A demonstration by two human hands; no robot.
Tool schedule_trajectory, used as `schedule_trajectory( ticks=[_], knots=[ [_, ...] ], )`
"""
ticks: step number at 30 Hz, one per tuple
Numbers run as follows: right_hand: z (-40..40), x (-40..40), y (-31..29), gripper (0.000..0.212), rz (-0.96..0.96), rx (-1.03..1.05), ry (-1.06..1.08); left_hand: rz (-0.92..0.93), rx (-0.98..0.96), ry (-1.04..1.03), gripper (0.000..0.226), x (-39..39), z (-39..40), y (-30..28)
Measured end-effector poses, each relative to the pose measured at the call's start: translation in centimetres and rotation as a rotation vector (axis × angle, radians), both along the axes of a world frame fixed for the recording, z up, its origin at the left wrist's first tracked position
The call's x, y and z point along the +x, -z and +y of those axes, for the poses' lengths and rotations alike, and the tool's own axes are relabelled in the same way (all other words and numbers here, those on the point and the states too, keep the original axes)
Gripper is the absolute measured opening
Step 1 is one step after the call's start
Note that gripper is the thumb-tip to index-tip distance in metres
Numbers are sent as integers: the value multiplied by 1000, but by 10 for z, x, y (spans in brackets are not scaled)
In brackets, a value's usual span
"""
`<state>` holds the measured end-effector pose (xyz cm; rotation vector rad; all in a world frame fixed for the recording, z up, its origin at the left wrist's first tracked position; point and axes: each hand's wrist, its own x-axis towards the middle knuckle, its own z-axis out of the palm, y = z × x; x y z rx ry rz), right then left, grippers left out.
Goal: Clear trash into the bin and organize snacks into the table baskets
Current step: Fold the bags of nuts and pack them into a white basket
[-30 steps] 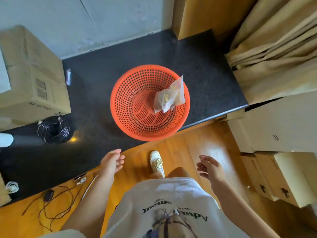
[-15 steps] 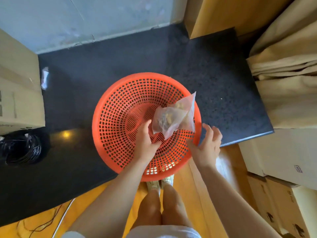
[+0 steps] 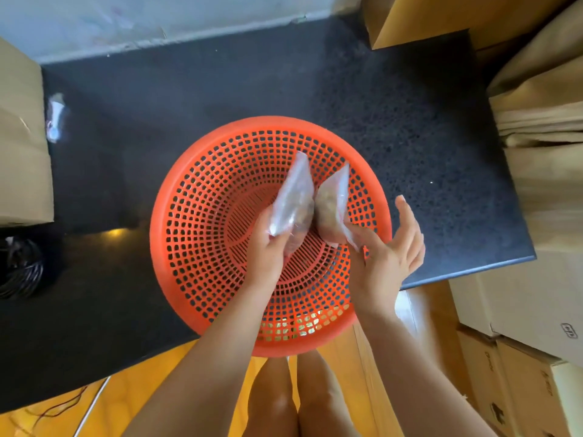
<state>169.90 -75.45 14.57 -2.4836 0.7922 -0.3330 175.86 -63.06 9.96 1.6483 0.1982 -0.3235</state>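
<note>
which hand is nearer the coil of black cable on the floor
Left. The left hand holds a clear bag over the orange basket; the right hand is farther from the cable coil.

Orange lattice basket [image 3: 202, 216] on speckled black slab [image 3: 410, 121], clear bags [image 3: 295, 197], tan cardboard boxes [image 3: 19, 137].

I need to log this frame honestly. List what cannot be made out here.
- Contents of the two clear bags: head view, motion blur and cloudy plastic.
- Left hand fingertips: hidden behind its bag.
- Black cable coil: cut by the left edge.
- Small wrapper on the black slab: too blurred to identify.
</note>
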Motion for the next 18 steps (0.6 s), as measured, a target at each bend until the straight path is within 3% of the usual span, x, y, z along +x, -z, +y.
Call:
schedule_trajectory(
  ticks=[2, 4, 6, 9, 13, 18],
  knots=[
    [7, 6, -3, 26, -71, 75, -60, 133, -78, -163, 29, 1, 9, -5],
    [11, 15, -5, 22, -150, 340, -70, 254, -163, -294, 19, 2, 22, -11],
    [14, 25, -3, 19, -164, 650, -16, 311, -279, -329, 28, 2, 35, -17],
    [20, 31, 9, 13, -152, 800, 71, 285, -380, -302, 40, -1, 51, -22],
    [30, 25, 27, 78, -132, 892, 144, 376, -414, -308, 51, -6, 61, -24],
    [41, 26, 43, 80, -64, 993, 304, 491, -585, -399, 45, -10, 69, -21]
  ],
)
